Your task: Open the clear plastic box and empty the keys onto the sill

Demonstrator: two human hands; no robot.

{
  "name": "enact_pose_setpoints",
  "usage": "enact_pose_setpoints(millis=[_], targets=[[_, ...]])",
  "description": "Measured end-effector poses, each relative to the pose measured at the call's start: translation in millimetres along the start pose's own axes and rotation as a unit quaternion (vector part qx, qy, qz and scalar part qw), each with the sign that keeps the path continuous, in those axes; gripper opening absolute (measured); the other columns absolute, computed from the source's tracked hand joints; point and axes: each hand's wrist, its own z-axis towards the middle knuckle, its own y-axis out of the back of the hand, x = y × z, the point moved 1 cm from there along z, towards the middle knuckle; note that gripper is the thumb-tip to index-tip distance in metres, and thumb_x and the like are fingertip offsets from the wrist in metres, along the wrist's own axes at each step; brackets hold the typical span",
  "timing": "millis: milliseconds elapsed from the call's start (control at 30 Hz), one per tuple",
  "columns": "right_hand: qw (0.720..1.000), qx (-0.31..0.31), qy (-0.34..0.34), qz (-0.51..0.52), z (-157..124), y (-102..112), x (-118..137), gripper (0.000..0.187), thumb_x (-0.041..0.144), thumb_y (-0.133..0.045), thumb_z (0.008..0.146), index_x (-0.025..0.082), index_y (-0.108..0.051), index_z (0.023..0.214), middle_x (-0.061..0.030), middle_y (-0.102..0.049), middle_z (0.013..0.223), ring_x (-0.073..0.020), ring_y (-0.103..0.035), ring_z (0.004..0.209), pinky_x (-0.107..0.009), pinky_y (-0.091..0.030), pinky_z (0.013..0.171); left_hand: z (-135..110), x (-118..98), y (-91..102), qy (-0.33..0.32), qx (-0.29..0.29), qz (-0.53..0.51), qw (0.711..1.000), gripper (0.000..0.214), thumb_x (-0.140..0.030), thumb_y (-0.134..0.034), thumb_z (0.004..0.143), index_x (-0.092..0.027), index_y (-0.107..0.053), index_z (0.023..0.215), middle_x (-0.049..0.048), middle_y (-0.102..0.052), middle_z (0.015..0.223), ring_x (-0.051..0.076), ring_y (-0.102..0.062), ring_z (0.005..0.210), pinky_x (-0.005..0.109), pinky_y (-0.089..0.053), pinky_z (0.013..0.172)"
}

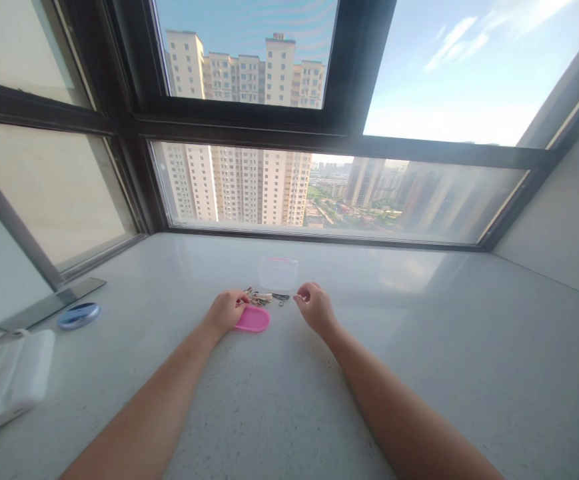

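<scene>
My left hand (226,311) is closed at the left edge of a small pink oval dish (253,320), its fingers curled over the rim. Just beyond the dish lies a loose pile of small metal and dark pieces (260,297), which look like hair clips but are too small to be sure of. A tiny ring-like piece (281,304) sits apart from the pile. To the right, my right hand (315,308) has thumb and fingertips pinched together; whatever they hold is too small to make out. Behind the pile rests a clear, flat plastic case (278,275) with a pink upper edge.
The pale speckled sill (249,413) runs up to a dark window frame (319,239). On the left are a light-blue oval object (78,316), a dark flat glassy strip (64,301) and a white block-shaped device (24,370) with a cable.
</scene>
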Motion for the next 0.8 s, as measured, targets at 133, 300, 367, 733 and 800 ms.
enact_pose_setpoints(millis=[133, 300, 367, 733, 800], targets=[[0.999, 0.036, -0.026, -0.028, -5.9, 15.0, -25.3, 0.008, 0.019, -0.056, 0.071, 0.013, -0.053, 0.067, -0.0008, -0.054, 0.066, -0.0096, -0.045, 0.061, -0.02, -0.031, 0.058, 0.0, -6.0, 1.2, -0.031, -0.016, -0.002, 0.999, 0.02, -0.02, -0.047, 0.075, -0.018, -0.067, 0.079, 0.0065, -0.066, 0.084, 0.02, -0.057, 0.083, 0.028, -0.041, 0.075], [0.997, 0.071, -0.005, -0.007, -12.1, 18.2, -26.4, 0.008, 0.02, -0.054, 0.073, 0.013, -0.057, 0.071, -0.0008, -0.055, 0.069, -0.0091, -0.047, 0.063, -0.02, -0.033, 0.06, -2.2, -25.8, -6.0, -0.087, -0.009, -0.013, 0.996, 0.018, -0.02, -0.046, 0.078, -0.018, -0.064, 0.08, 0.0054, -0.065, 0.086, 0.018, -0.056, 0.087, 0.027, -0.04, 0.081], [0.997, 0.076, -0.005, 0.013, -13.4, 16.3, -20.4, 0.009, 0.02, -0.053, 0.075, 0.014, -0.059, 0.074, -0.0016, -0.056, 0.073, -0.0095, -0.049, 0.066, -0.02, -0.034, 0.063, -3.2, -36.2, -12.8, -0.122, 0.003, -0.013, 0.992, 0.016, -0.019, -0.048, 0.077, -0.018, -0.064, 0.082, 0.0057, -0.065, 0.091, 0.018, -0.055, 0.09, 0.029, -0.039, 0.086], [0.993, 0.108, -0.006, 0.042, -16.3, 17.4, -17.3, 0.011, 0.02, -0.057, 0.073, 0.015, -0.063, 0.081, -0.0016, -0.057, 0.077, -0.0087, -0.049, 0.066, -0.02, -0.037, 0.064, -5.4, -54.8, -30.6, -0.208, 0.084, 0.043, 0.974, 0.032, -0.038, -0.046, 0.083, -0.021, -0.061, 0.106, 0.0057, -0.056, 0.119, 0.021, -0.047, 0.112, 0.035, -0.029, 0.099], [0.993, 0.108, -0.001, 0.046, -16.2, 16.8, -16.7, 0.012, 0.02, -0.058, 0.072, 0.016, -0.063, 0.082, -0.0019, -0.058, 0.078, -0.0093, -0.05, 0.068, -0.021, -0.038, 0.066, -4.7, -57.3, -35.5, -0.214, 0.1, 0.072, 0.969, 0.046, -0.048, -0.04, 0.084, -0.023, -0.052, 0.12, 0.0061, -0.046, 0.131, 0.023, -0.04, 0.12, 0.036, -0.025, 0.101]])
